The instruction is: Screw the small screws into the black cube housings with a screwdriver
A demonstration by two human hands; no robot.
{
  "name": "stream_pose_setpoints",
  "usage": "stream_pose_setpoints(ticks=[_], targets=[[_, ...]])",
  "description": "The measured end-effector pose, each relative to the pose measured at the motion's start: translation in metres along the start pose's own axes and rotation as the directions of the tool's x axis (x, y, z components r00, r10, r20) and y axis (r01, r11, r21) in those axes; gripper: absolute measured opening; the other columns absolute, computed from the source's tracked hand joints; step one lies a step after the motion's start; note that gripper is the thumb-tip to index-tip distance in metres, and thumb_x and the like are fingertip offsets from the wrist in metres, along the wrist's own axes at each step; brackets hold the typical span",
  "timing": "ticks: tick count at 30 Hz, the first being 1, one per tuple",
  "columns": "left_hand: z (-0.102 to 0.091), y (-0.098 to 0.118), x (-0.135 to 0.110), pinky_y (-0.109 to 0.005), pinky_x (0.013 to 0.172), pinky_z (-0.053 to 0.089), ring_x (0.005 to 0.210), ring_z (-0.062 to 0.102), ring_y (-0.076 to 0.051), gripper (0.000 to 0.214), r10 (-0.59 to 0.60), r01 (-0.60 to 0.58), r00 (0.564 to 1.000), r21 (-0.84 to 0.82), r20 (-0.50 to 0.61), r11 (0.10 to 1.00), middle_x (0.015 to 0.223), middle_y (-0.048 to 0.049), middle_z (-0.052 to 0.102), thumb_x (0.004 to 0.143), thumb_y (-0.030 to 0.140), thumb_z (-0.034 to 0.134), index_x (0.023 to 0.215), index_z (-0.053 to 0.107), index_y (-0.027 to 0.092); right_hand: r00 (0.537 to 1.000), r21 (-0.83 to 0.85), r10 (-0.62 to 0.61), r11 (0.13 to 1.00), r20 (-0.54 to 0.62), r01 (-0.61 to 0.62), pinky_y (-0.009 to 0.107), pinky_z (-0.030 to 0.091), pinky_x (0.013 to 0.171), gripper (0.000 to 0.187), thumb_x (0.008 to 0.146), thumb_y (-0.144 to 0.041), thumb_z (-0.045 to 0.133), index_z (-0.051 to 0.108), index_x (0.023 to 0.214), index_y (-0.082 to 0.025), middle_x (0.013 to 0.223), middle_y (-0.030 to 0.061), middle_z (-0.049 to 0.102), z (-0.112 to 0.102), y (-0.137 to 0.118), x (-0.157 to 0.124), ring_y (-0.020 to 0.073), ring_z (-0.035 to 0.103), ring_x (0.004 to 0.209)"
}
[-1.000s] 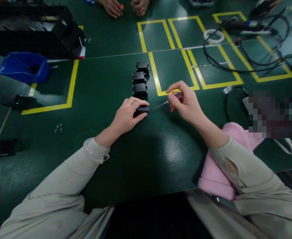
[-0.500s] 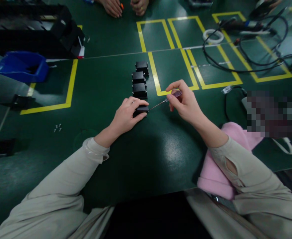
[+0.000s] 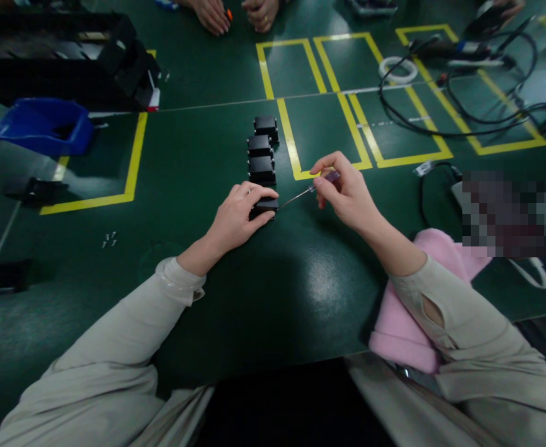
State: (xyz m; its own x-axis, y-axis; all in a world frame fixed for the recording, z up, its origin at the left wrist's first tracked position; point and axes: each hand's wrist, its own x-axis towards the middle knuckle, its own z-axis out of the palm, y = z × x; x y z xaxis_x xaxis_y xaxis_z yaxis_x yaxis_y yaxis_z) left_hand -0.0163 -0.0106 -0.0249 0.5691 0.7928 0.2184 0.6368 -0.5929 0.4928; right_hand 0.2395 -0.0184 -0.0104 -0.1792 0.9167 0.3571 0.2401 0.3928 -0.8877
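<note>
My left hand is closed around a small black block on the green table, thumb on the near side and fingers on the far side. In my right hand is a screwdriver, its handle held between thumb and fingers. The thin metal shaft points down and left, and its tip meets the right side of the black block. Just beyond, several similar black blocks stand in a row leading away from me, with small shiny screws at their sides.
Small loose screws lie to the left. A blue bin stands beside a long black rack. A pink cloth item lies under my right forearm. Black cables loop at the back right. Another person's hands rest at the far edge.
The view has shifted very slightly. Both hands, the block and the screwdriver keep nearly the same positions.
</note>
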Motion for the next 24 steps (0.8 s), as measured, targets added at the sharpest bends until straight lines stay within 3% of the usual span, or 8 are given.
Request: stream_pose_setpoints(ticks=[5,10,16,21,24], targets=[[-0.0005,0.0008,0.0003,-0.044,0.1,0.044,0.115,0.057,-0.028,0.032,0.008,-0.008,1.0,-0.005,-0.008,1.0,0.123,-0.0083,0.063,0.097,0.034,0.058,0.126,0.062,0.023,1.0,-0.039,-0.008,0.999,0.004,0.008,0.026,0.035,0.044,0.03,0.095,-0.05,0.063,0.052,0.083,-0.024,0.053,-0.0087,0.05,-0.0005,-0.0015,0.001,0.0078,0.048,0.042],[0.0001,-0.0001,0.0001,-0.044,0.1,0.044,0.116,0.056,-0.028,0.033,0.004,-0.004,1.0,0.002,-0.006,1.0,0.124,-0.008,0.063,0.097,0.034,0.058,0.127,0.061,0.023,1.0,-0.019,-0.021,1.0,0.003,0.021,0.025,0.043,0.049,0.02,0.095,-0.042,0.064,0.057,0.095,-0.024,0.069,-0.0063,0.056,-0.0008,-0.0027,0.0005,0.0083,0.056,0.052],[0.0004,-0.0005,0.0002,-0.044,0.1,0.044,0.116,0.056,-0.027,0.032,0.004,-0.004,1.0,0.006,-0.002,1.0,0.124,-0.0075,0.063,0.097,0.034,0.058,0.127,0.061,0.024,1.0,-0.074,-0.009,0.997,0.025,0.011,0.026,0.037,0.045,0.026,0.096,-0.045,0.062,0.053,0.084,-0.023,0.054,-0.0086,0.051,-0.0014,-0.0061,0.0001,0.0077,0.048,0.043],[-0.0001,0.0002,0.0002,-0.044,0.099,0.044,0.115,0.056,-0.028,0.032,0.002,-0.002,1.0,0.001,-0.004,1.0,0.123,-0.008,0.063,0.096,0.034,0.058,0.126,0.061,0.024,1.0,-0.037,-0.022,0.999,0.015,0.022,0.027,0.043,0.05,0.012,0.095,-0.034,0.062,0.055,0.096,-0.024,0.067,-0.007,0.055,-0.0015,-0.0042,-0.0006,0.0091,0.056,0.05],[-0.0007,0.0012,0.0002,-0.045,0.1,0.044,0.115,0.056,-0.028,0.032,-0.006,0.006,1.0,0.0,0.002,1.0,0.124,-0.0075,0.063,0.096,0.035,0.058,0.126,0.061,0.025,1.0,-0.053,-0.003,0.999,0.016,0.004,0.027,0.04,0.048,0.019,0.096,-0.04,0.062,0.054,0.089,-0.025,0.06,-0.0076,0.054,-0.0012,-0.0048,-0.0006,0.0092,0.053,0.046]])
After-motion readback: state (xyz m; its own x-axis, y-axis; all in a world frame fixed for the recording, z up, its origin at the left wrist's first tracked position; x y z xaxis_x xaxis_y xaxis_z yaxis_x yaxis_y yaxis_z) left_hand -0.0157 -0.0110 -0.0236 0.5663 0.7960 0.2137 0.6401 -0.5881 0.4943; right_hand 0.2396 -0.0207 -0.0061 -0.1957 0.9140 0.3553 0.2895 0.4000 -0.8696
